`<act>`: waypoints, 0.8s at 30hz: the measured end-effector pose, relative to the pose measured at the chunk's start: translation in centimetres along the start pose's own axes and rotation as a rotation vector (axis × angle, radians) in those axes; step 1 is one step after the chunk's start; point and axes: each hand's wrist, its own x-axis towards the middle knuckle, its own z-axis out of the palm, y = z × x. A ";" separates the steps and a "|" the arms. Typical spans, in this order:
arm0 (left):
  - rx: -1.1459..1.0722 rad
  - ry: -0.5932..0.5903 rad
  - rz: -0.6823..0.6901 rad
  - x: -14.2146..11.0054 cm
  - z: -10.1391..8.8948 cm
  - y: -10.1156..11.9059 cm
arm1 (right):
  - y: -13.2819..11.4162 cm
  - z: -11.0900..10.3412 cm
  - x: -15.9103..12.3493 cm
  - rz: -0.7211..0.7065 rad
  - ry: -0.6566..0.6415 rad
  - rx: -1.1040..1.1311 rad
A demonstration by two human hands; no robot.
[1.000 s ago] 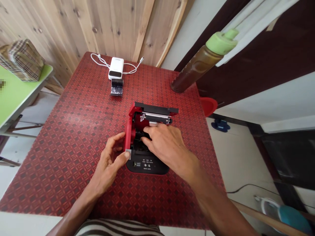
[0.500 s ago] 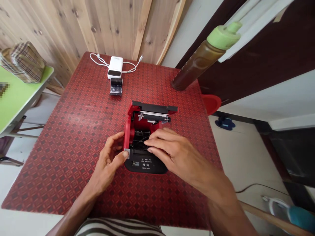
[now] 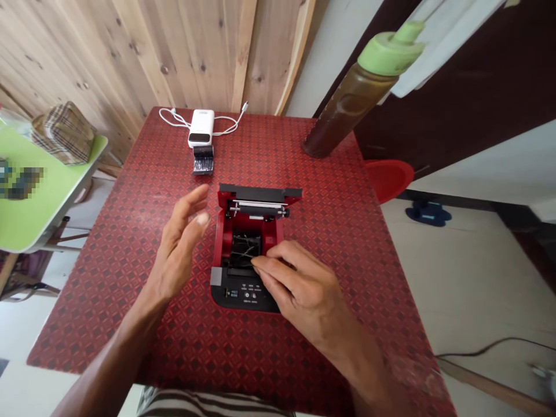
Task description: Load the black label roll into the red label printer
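A small red and black printer (image 3: 247,243) stands with its lid open in the middle of the red patterned table (image 3: 174,324). My right hand (image 3: 299,286) rests on the printer's front right, fingers curled over the black front edge by the paper bay; nothing shows in them. My left hand (image 3: 180,246) hovers just left of the printer, lifted off it, with the fingers spread and empty.
A white power bank (image 3: 201,127) with a white cable lies at the table's far edge, a small black part (image 3: 203,160) just in front of it. A tall brown bottle with a green cap (image 3: 347,104) stands at the far right. A green side table (image 3: 39,197) is at left.
My left hand has let go of the printer's left side and risen, fingers spreading. My right hand has drawn back from inside the bay to the front edge.
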 end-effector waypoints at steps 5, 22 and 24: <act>-0.041 -0.026 0.082 2.5 1.5 1.5 | -0.7 0.4 -0.8 -0.036 0.089 -0.068; -0.109 -0.090 -0.223 -2.7 1.1 -0.5 | -1.7 1.1 -2.5 -0.095 0.163 -0.115; -0.098 -0.101 -0.239 -2.8 1.1 -0.3 | -1.8 0.9 -2.5 -0.074 0.145 -0.112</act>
